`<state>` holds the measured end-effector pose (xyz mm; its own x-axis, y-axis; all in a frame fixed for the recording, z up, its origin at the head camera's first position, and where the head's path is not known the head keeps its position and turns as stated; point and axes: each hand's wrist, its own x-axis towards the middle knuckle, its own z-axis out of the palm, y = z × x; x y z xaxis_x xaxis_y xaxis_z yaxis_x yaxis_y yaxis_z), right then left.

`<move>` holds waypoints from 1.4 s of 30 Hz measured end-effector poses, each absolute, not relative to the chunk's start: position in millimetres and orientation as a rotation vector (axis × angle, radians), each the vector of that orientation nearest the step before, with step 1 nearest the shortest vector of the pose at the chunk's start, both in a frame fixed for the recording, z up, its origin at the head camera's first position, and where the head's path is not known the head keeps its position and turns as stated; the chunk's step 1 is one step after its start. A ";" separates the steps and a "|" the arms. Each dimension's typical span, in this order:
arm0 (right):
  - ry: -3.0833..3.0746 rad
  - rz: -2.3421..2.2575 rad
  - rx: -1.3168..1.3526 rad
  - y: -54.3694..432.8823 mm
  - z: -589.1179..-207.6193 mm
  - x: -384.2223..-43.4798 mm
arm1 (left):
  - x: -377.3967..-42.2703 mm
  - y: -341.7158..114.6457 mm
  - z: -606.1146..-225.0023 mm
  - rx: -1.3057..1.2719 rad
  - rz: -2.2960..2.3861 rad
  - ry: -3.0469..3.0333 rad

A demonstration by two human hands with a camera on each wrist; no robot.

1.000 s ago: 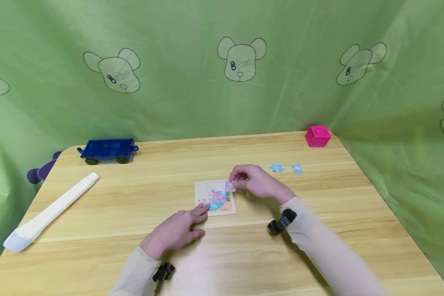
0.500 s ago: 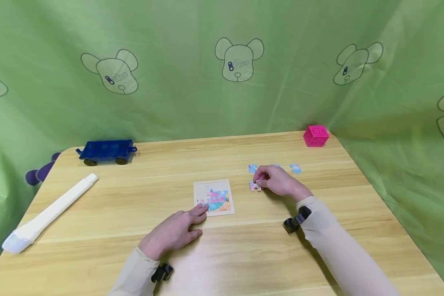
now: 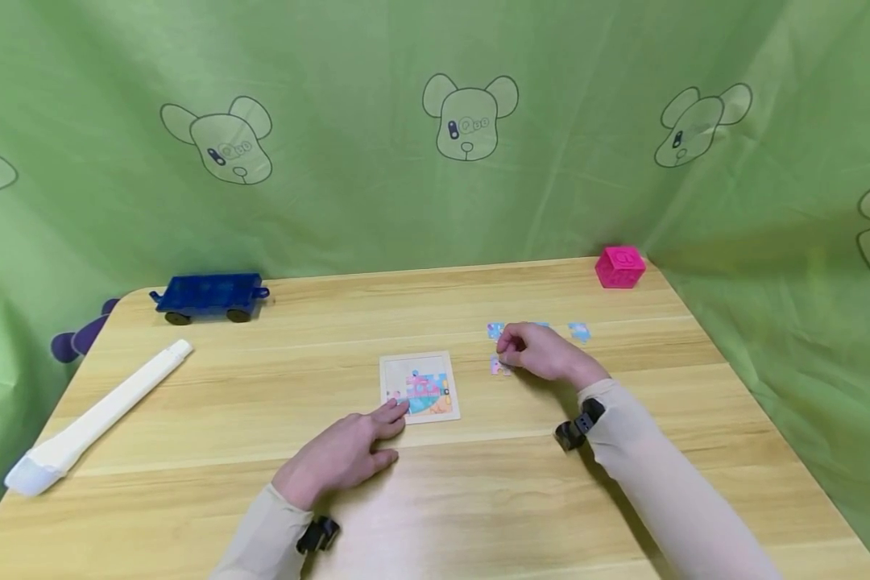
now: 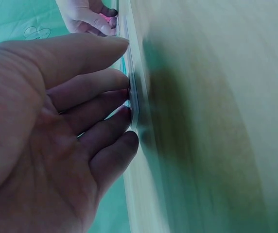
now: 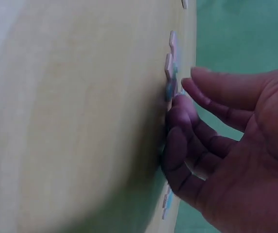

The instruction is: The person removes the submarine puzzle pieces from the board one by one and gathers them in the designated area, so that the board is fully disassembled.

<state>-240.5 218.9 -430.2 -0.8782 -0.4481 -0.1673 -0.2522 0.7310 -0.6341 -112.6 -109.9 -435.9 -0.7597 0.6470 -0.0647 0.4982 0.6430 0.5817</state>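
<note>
In the head view, the left hand (image 3: 341, 455), loosely spread, rests fingertips on the puzzle tray's (image 3: 435, 418) near-left corner, presumably steadying it on the worktop (image 3: 304, 354). The right hand (image 3: 544, 354) bends over a jigsaw piece (image 3: 496, 367) right of the tray. The left wrist view's free thumb suggests bracing. In the right wrist view, fingers curl low; whether they pinch the piece, I cannot tell.

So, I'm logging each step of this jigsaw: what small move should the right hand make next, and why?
Perhaps ease the right hand off the nearest puzzle piece: it seems down on the table, apart from the frame and in front of another loose piece, though whether it's pinched is unclear.
</note>
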 end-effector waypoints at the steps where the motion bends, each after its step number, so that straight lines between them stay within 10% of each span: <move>1: 2.631 -0.899 -0.541 218.1 -429.9 -240.2 | -112.8 -109.8 -436.0 0.926 0.802 2.598; 42: 2.684 -0.624 -0.806 90.4 -428.4 -204.6 | -115.6 -110.6 -437.7 0.897 0.851 2.556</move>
<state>-204.6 90.4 -428.4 -0.8087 -0.5735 -0.1304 -0.4572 0.7525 -0.4741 -115.6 -110.6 -437.7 -0.7594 0.6453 -0.0828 0.4667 0.6291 0.6216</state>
